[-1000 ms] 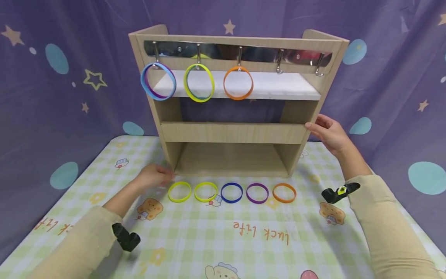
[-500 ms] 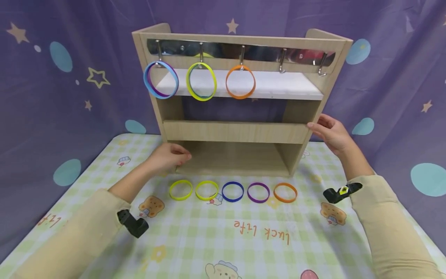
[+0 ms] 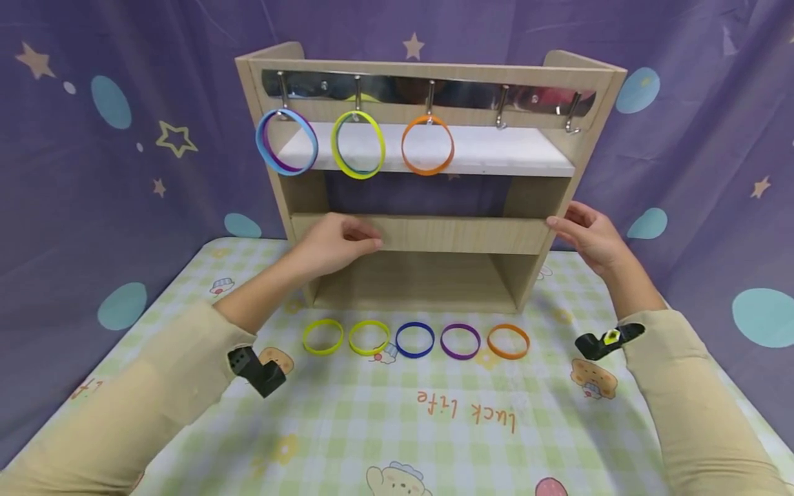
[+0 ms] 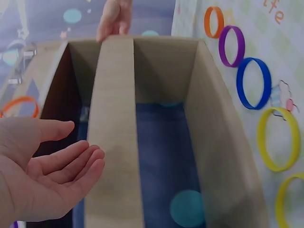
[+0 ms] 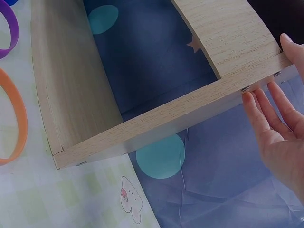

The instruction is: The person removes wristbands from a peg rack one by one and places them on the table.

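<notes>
Green-checked tablecloth [image 3: 347, 427] beneath a wooden rack [image 3: 459, 235] and five loose rings [image 3: 415, 355]

Pale wooden shelf [image 3: 459, 235] with five metal hooks [image 3: 501, 110], upright on checked tablecloth [image 3: 347, 413].

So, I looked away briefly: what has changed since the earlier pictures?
The left hand rose and moved right, from the rack's lower left corner to in front of its middle board; it holds nothing. The right hand still grips the rack's side; the rings stayed put.
</notes>
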Tool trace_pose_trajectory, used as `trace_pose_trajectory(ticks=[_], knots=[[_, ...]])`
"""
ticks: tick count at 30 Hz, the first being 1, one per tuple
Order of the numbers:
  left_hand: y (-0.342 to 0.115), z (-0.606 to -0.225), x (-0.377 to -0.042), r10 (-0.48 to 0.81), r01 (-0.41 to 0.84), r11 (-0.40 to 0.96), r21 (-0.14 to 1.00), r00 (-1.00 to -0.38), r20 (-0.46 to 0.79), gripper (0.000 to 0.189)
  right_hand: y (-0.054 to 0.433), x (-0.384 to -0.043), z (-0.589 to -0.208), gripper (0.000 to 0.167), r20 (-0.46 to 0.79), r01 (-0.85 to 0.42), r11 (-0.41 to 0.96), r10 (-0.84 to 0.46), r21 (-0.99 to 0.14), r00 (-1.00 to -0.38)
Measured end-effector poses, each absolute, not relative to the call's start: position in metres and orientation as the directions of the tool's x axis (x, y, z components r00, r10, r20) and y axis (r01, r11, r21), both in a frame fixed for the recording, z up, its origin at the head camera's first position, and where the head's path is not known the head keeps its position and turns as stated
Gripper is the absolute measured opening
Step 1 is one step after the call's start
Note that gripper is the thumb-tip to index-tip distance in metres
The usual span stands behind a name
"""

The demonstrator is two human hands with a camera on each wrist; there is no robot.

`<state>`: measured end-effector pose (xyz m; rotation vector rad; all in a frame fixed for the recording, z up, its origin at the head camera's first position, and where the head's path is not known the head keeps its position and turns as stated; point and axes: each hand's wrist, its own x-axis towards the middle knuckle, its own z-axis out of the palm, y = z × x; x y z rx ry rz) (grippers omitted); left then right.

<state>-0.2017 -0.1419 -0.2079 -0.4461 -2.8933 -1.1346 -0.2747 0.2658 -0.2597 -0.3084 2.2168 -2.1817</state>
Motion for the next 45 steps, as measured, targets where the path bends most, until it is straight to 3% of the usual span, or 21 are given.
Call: trace_pose_trajectory(ticks=[10,17,22,28,33,38,45], knots=[[-0.108,-0.18,-0.192,0.266,0.375,0.627,0.683,-0.927,0.265,0.029,0.266,-0.276,-0.258,0.064,0.133,-0.136,0.013,-0.142,-0.991,-0.981],[-0.09,-0.177,-0.192,0.14,0.384,0.507,0.772,-0.92,0.366,0.04,0.266,-0.276,-0.259,0.065,0.136,-0.136,-0.015,-0.152,-0.991,-0.979],[-0.081,-0.18,-0.195,0.025,0.356,0.402,0.844,-0.925,0.379,0.048,0.265,-0.275,-0.26,0.056,0.148,-0.143,-0.039,-0.161,-0.989,-0.976],[-0.076,-0.185,-0.198,-0.012,0.391,0.296,0.872,-0.911,0.412,0.054,0.263,-0.275,-0.26,0.047,0.155,-0.146,-0.064,-0.168,-0.987,-0.973],[-0.068,-0.185,-0.199,-0.045,0.388,0.222,0.895,-0.912,0.407,0.044,0.262,-0.275,-0.26,0.056,0.134,-0.135,0.001,-0.142,-0.991,-0.981],[-0.058,-0.183,-0.198,-0.084,0.364,0.069,0.929,-0.926,0.369,0.033,0.263,-0.274,-0.26,0.051,0.142,-0.139,-0.033,-0.157,-0.99,-0.977],[-0.043,-0.173,-0.197,-0.172,0.226,-0.332,0.916,-0.969,0.177,0.021,0.265,-0.274,-0.26,0.063,0.135,-0.134,-0.016,-0.147,-0.991,-0.98]])
